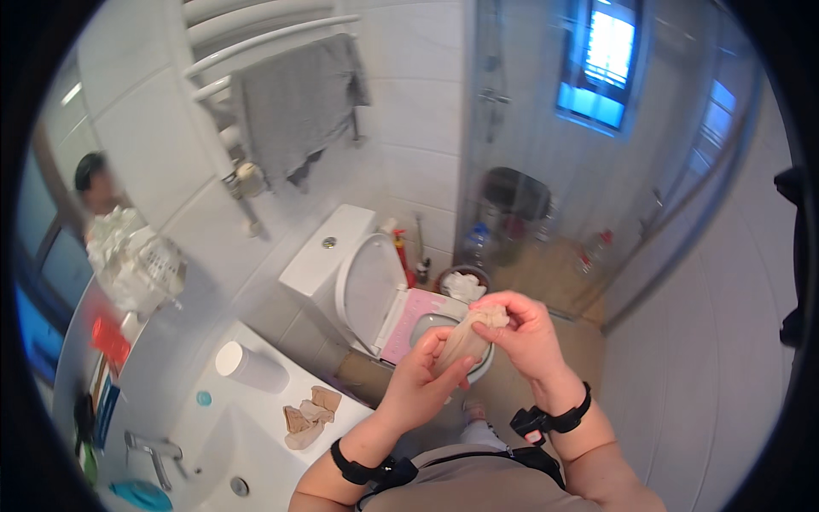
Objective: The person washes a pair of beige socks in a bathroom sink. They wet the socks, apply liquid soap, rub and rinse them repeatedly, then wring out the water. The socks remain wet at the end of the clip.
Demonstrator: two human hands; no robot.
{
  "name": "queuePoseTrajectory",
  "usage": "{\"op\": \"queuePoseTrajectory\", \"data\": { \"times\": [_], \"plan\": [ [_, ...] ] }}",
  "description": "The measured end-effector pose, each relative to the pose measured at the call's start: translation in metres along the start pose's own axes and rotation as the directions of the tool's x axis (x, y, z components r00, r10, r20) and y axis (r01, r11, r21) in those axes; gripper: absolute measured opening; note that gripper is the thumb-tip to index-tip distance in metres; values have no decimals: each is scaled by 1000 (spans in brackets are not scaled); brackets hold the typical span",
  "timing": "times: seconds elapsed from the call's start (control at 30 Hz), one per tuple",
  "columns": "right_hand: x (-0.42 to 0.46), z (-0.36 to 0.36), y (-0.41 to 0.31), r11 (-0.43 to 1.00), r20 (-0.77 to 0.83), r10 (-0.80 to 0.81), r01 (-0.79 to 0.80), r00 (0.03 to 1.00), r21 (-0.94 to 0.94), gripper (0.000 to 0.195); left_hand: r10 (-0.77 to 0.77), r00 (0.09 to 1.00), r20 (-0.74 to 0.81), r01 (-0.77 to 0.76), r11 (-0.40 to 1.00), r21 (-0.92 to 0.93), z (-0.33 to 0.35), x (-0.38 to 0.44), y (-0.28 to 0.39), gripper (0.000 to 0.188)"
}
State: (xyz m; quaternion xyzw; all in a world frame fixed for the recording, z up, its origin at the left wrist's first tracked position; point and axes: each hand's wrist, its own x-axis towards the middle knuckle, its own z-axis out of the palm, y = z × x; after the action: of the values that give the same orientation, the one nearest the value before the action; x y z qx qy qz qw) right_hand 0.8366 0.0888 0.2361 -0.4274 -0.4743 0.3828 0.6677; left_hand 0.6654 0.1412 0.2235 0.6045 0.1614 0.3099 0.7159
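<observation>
Between my two hands is a beige piece of thin fabric (466, 339), which looks like a nylon sock. My left hand (425, 377) grips its lower part, with the thumb lying along it. At the upper end, my right hand (521, 329) pinches the bunched edge between thumb and fingers. The fabric is held up in front of the toilet bowl (483, 371). To the left, a few more crumpled beige and tan fabric pieces (311, 416) lie on the white washbasin counter (339, 429).
A white cylindrical container (253, 368) stands on the counter beside the basin with its chrome faucet (153, 456). Behind the toilet is a waste bin (466, 287) with white paper. A grey towel (297, 105) hangs on a rack. The glass shower enclosure (544, 211) is at right.
</observation>
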Motion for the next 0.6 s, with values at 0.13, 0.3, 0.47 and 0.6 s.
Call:
{"op": "queuePoseTrajectory", "data": {
  "times": [0.13,0.3,0.47,0.6],
  "plan": [
    [80,-19,-33,998,310,63,-66,949,0,19,-14,990,-137,14,1000,-1,-15,32,35,21],
    [183,-50,-58,994,473,-30,-21,881,103,22,161,956,-243,-205,965,-165,-10,84,68,23],
    [277,-45,-63,960,610,110,75,785,-270,25,102,869,-484,-188,973,-134,-8,87,65,24],
    [352,-20,-35,906,545,4,228,839,-357,28,131,768,-627,-256,960,-113,-23,63,63,24]
  ]
}}
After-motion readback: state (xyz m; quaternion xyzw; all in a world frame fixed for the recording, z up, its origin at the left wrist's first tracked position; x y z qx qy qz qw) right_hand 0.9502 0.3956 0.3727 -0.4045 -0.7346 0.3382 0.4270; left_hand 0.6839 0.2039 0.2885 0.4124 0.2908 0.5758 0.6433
